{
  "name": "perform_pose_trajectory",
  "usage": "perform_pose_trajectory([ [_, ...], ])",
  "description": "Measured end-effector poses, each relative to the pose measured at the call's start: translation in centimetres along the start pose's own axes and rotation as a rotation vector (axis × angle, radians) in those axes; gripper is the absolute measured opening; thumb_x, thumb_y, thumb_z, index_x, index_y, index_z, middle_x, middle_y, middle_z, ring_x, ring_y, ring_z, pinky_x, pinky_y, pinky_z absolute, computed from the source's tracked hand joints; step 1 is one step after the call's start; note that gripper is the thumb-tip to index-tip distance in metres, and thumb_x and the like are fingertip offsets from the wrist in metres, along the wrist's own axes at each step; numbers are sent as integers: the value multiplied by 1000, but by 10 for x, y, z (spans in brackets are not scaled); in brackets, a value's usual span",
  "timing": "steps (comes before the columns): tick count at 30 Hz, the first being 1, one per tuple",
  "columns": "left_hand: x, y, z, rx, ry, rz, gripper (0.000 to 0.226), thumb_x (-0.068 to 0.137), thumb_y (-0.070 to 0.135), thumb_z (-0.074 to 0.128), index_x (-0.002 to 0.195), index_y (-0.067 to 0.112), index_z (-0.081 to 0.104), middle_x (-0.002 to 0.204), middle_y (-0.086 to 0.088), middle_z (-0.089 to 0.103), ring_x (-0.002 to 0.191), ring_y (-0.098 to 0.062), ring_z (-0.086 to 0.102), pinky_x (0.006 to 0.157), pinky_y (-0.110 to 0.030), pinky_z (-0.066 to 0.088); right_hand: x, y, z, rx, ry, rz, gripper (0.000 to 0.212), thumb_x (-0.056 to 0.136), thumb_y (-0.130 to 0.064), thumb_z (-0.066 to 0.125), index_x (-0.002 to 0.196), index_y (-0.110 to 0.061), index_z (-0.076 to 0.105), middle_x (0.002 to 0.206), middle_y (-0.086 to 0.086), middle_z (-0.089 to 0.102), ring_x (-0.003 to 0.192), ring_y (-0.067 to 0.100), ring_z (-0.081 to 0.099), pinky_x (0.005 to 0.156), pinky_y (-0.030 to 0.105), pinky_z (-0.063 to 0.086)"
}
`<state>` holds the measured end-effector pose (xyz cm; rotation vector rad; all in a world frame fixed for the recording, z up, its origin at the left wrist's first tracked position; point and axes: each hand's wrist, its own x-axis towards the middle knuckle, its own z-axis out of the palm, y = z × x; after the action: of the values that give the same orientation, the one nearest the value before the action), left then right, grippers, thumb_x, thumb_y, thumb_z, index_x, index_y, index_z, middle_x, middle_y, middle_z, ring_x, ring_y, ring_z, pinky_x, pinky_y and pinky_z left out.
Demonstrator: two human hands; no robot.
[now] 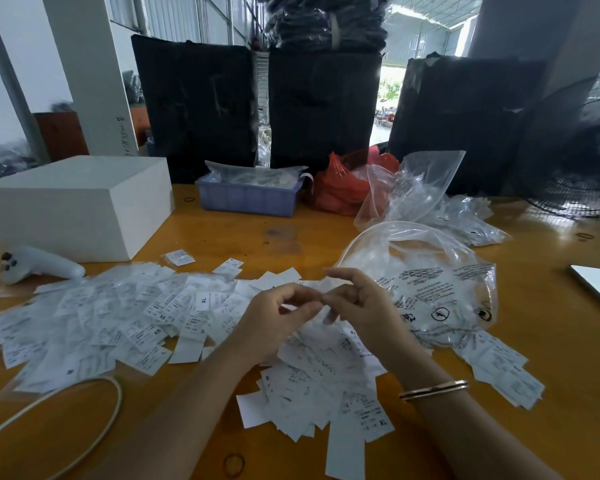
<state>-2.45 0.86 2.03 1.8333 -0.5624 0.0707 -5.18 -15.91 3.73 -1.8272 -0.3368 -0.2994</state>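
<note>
Several white size labels (146, 317) marked XL, XS and S lie scattered over the orange table (243, 233), many in small clear sleeves. My left hand (274, 320) and my right hand (357, 306) meet above the pile at the centre. Both pinch one small clear sleeve with a label (321, 292) between their fingertips; it is blurred. A large clear printed plastic bag (426, 282) lies open just right of my right hand. More labels (326, 386) lie under my forearms.
A white box (80, 202) stands at the left, a white controller (39, 265) in front of it. A blue tray (246, 195), a red bag (343, 185) and clear bags (423, 188) sit behind. A cable (84, 403) loops front left. A fan (579, 150) stands right.
</note>
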Motion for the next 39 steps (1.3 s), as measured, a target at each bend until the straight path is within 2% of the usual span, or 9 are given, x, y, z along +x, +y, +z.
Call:
perform_pose_trajectory([
  [4,3,-5,1,-159,129,-63,21,86,13,68,77,31,72,81,8,74,82,-7,69,72,-15,51,3,-1,-16,-106,36,81,16,91,-21,58,106,-27,59,79,-9,73,59,4,64,56,15,48],
  [7,4,-4,-1,-275,203,-106,11,87,9,65,82,18,69,79,3,75,76,-5,70,63,-8,48,3,-2,-42,-529,-117,92,7,89,-30,61,94,-29,65,76,-11,66,57,-6,56,52,11,44],
  [10,5,-4,-2,-302,239,-120,7,87,9,65,85,15,65,79,3,75,75,-5,70,59,-8,47,0,-1,-55,-871,-351,148,20,84,-38,66,103,-32,66,89,-23,57,70,-10,51,60,8,39],
  [14,5,-3,-3,-307,271,-127,8,85,9,68,85,16,64,80,2,75,76,-5,70,60,-8,47,-1,-1,-54,-1017,-391,240,35,81,-43,66,113,-29,66,104,-13,64,86,4,58,78,23,49],
  [21,4,-2,-4,-292,280,-160,17,82,15,71,92,29,69,90,3,74,87,-5,69,72,-13,47,-2,-3,-47,-1088,-362,232,20,91,-30,55,88,-20,72,81,-1,70,58,10,58,54,19,47],
  [24,4,-1,-4,-292,283,-150,17,82,13,72,90,28,70,84,11,74,84,-1,68,66,-7,47,-3,-6,-45,-1117,-263,180,32,94,-26,47,62,-25,52,58,-7,54,44,4,41,42,14,29],
  [29,2,1,-4,-277,273,-129,19,80,12,73,92,26,70,84,8,73,81,0,67,66,-7,48,-2,-8,-35,-826,11,36,9,93,-19,50,89,-25,55,69,-12,58,56,5,53,44,14,36],
  [34,2,3,-3,-262,266,-95,18,81,12,72,94,25,70,83,8,72,79,1,67,66,-7,48,-3,-10,-20,-221,145,16,28,85,-4,65,73,-29,67,88,-12,64,70,-13,56,60,3,41],
  [39,2,4,-3,-260,266,-102,16,82,17,72,89,31,70,86,22,72,85,6,66,67,-5,47,-1,-10,-15,81,229,23,35,81,-4,67,63,-34,71,109,-5,56,91,3,60,74,10,46],
])
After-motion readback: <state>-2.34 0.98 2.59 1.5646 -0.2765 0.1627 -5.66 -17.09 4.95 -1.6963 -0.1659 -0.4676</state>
